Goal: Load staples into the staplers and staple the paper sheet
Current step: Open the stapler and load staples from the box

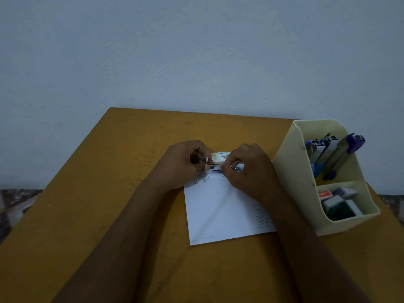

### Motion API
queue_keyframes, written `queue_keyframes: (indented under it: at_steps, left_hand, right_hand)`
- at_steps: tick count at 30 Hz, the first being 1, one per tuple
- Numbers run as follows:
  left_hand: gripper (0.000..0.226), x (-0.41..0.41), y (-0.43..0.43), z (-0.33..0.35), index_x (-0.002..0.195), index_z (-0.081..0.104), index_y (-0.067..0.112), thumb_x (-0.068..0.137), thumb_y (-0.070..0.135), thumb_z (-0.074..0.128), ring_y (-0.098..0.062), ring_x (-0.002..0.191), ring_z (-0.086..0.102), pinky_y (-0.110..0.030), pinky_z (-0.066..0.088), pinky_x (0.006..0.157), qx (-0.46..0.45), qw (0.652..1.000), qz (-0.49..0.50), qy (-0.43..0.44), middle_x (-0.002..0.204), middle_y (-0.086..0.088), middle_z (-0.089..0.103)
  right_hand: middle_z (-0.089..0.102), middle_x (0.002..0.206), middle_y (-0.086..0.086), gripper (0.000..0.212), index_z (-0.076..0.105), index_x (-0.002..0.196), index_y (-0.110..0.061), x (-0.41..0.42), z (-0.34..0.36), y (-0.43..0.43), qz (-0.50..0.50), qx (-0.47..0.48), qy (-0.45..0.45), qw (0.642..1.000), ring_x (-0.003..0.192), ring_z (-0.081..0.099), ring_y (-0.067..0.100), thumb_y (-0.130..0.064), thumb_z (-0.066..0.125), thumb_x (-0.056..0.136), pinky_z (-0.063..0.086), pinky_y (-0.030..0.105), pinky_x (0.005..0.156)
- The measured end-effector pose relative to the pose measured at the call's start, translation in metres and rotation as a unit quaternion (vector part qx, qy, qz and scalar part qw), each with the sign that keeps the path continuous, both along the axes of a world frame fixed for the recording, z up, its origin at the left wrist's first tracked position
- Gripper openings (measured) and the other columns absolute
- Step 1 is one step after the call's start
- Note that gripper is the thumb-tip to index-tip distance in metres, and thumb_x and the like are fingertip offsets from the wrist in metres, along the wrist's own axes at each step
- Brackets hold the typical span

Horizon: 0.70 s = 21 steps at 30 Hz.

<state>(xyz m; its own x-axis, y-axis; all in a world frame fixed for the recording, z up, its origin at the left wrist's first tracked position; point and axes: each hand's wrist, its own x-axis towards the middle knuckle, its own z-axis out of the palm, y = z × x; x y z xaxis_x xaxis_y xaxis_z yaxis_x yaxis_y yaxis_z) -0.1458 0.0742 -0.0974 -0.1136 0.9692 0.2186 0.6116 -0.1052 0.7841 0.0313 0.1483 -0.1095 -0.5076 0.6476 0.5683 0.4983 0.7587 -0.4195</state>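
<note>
Stapler (227,167) lies between both hands at the far edge of the paper (223,211), its long axis running left to right; most of it is hidden under the fingers. Right hand (249,171) has its grip closed around the stapler body, thumb and forefinger pinching toward the left end. Left hand (185,164) has a narrow pinch on something thin and metallic at that same end, probably a staple strip or the open magazine; too small to say which. Both grips nearly touch, so neither hand is clearly nearer.

My judgement: this is the loading step, and the coming move turns on feeding along the stapler's long axis from the left grip toward the right.

Just beyond the grips sits a small staple box (220,155), close enough to be nudged. Right of the right hand, near its wrist, stands an organizer (290,171) holding more staplers (341,154) and small boxes. The worktop (131,193) is otherwise bare left of the left hand.
</note>
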Motion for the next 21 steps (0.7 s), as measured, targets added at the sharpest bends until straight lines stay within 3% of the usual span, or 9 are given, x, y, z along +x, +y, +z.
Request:
queue_keyframes:
  at_steps: [5,8,13,21]
  left_hand:
    - [0.006,0.001,-0.002,0.003,0.088,0.068,0.013,0.084,0.009,0.067,-0.014,0.082,0.068,-0.040,0.057,0.077,0.004,0.999,-0.002,-0.042,0.085,-0.002,0.071]
    - [0.013,0.001,-0.003,0.005,0.086,0.069,0.012,0.085,0.004,0.060,-0.014,0.084,0.068,-0.046,0.056,0.078,0.007,0.998,0.011,-0.062,0.088,0.000,0.072]
    - [0.016,0.003,-0.004,0.006,0.084,0.070,0.012,0.085,0.002,0.058,-0.010,0.088,0.068,-0.043,0.057,0.080,-0.004,0.996,0.021,-0.084,0.092,0.003,0.073]
    - [0.016,0.003,-0.004,0.006,0.084,0.070,0.012,0.085,0.002,0.058,-0.009,0.086,0.068,-0.037,0.057,0.079,-0.001,0.996,0.021,-0.082,0.090,0.003,0.072]
  right_hand:
    - [0.062,0.062,-0.001,0.026,0.065,0.055,-0.024,-0.006,0.001,-0.008,-0.067,0.001,0.013,0.998,0.066,0.055,0.021,-0.047,0.067,0.066,0.043,0.030,0.057]
    - [0.064,0.060,0.001,0.036,0.066,0.053,-0.021,-0.010,0.003,-0.012,-0.099,0.013,-0.001,0.995,0.063,0.057,0.022,-0.056,0.066,0.062,0.047,0.031,0.052]
    - [0.068,0.068,0.007,0.056,0.073,0.065,-0.012,-0.015,0.004,-0.015,-0.129,0.008,-0.067,0.989,0.066,0.061,0.026,-0.065,0.052,0.065,0.052,0.036,0.057]
    - [0.068,0.071,0.006,0.059,0.074,0.073,-0.011,-0.021,0.002,-0.019,-0.144,-0.012,-0.064,0.987,0.070,0.062,0.023,-0.064,0.050,0.066,0.052,0.037,0.062]
